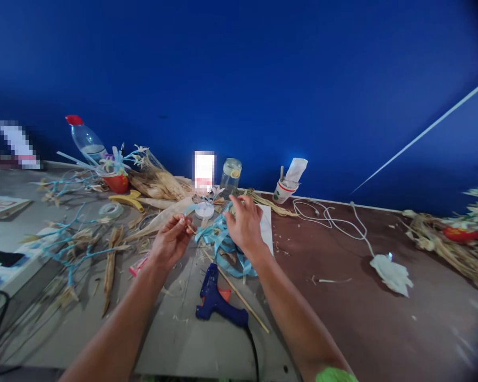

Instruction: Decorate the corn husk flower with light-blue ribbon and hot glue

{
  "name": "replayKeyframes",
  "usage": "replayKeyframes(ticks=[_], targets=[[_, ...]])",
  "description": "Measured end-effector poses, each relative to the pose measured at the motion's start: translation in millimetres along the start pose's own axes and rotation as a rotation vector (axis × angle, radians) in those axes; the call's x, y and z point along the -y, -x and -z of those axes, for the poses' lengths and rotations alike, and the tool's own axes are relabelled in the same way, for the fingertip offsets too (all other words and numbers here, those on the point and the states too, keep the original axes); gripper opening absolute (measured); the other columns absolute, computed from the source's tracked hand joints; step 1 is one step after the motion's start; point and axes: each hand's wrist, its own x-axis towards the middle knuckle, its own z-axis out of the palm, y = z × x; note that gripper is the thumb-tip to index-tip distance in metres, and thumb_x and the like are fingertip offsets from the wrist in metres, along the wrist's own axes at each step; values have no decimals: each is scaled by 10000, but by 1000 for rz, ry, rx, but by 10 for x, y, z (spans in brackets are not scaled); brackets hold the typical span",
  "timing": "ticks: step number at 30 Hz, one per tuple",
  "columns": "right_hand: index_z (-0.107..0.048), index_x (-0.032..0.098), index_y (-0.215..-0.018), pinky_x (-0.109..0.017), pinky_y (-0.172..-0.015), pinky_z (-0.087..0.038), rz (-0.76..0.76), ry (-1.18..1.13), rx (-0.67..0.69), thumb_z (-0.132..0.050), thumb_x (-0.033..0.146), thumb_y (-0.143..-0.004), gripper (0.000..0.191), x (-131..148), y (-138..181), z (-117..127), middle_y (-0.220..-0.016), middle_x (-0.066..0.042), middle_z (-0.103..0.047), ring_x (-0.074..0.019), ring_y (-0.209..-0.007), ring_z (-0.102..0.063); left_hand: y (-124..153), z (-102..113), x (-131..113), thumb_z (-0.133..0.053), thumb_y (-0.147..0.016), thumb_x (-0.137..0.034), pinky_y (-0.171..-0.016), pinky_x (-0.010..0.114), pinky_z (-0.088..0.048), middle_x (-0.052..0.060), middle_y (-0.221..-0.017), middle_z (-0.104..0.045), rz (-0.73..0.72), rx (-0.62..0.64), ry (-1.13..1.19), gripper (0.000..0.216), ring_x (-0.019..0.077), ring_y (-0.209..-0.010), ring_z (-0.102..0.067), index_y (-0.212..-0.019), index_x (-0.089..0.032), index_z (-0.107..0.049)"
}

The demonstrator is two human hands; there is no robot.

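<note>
left hand (171, 241) grip pinches husk strip (151, 226) | right hand (245, 224) grip unclear | cup (282, 192) holds tissue (297, 168)

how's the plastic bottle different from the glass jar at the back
The plastic bottle has a red cap and leans over; the glass jar stands upright. The bottle is taller, the jar squat with a yellow slice inside. Both are see-through.
</note>
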Motion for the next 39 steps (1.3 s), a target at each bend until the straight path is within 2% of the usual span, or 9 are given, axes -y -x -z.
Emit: replayKeyframes(ticks=[3,5,8,11,16,20,24,33,39], targets=[[-520,182,-1213,-312,-860,-410,295,-212,240,-503,205,-841,373,114,46,8,-1093,-99,-600,-201,-1013,-548,0,-3,18,-696,-695,-137,-698,233,-509,-18,-693,-605,19,-17,20,100,45,-528,-533,-738,-142,-606],[-498,186,-1237,-293,-859,-410,453,-275,310,-481,189,-856,381,196,92,-23,-1102,-90,-602,-184,-1014,-547,3,-2,30,-695,-695,-135,-655,209,-503,-16,-673,-606,26,-19,33,102,51,-541,-539,-753,-138,-612],[-566,201,-1144,-296,-854,-393,540,-285,255,-432,184,-888,289,280,155,-97,-1044,-83,-630,-172,-973,-556,16,-10,49,-695,-697,-142,-596,171,-480,-13,-669,-605,40,-21,40,100,58,-572,-543,-757,-142,-615],[-628,220,-980,-301,-842,-376,529,-323,205,-420,194,-897,225,301,188,-137,-955,-65,-660,-163,-910,-568,39,-35,61,-703,-690,-151,-610,166,-471,-8,-714,-611,60,-18,41,110,58,-605,-544,-752,-147,-612],[-612,213,-800,-307,-786,-366,294,-476,174,-476,242,-858,150,333,214,-116,-818,-48,-652,-161,-786,-564,71,-67,62,-713,-684,-175,-651,185,-464,-8,-752,-598,88,28,14,131,56,-615,-531,-751,-157,-602],[-546,197,-668,-254,-629,-370,-41,-680,94,-501,286,-819,181,401,228,-137,-658,-3,-560,-129,-627,-503,86,-94,56,-718,-680,-186,-688,226,-464,-5,-811,-594,53,74,-24,138,60,-614,-520,-728,-161,-591],[-468,195,-572,-232,-525,-311,-307,-907,105,-530,318,-771,242,416,221,-219,-527,49,-427,-96,-508,-381,89,-92,66,-710,-692,-209,-681,240,-451,-2,-842,-593,-20,90,-109,138,68,-621,-527,-720,-163,-582],[-413,202,-471,-239,-489,-261,-574,-1168,98,-526,326,-730,309,390,193,-318,-458,51,-371,-92,-469,-316,79,-69,123,-718,-667,-243,-637,235,-429,9,-801,-606,-191,50,-534,170,90,-632,-529,-721,-151,-587],[-421,206,-453,-245,-487,-257,-586,-1224,118,-540,333,-717,316,380,204,-353,-445,52,-366,-94,-458,-313,72,-90,148,-722,-642,-255,-593,222,-414,-7,-675,-599,-136,91,-684,213,111,-623,-533,-803,-162,-616]])
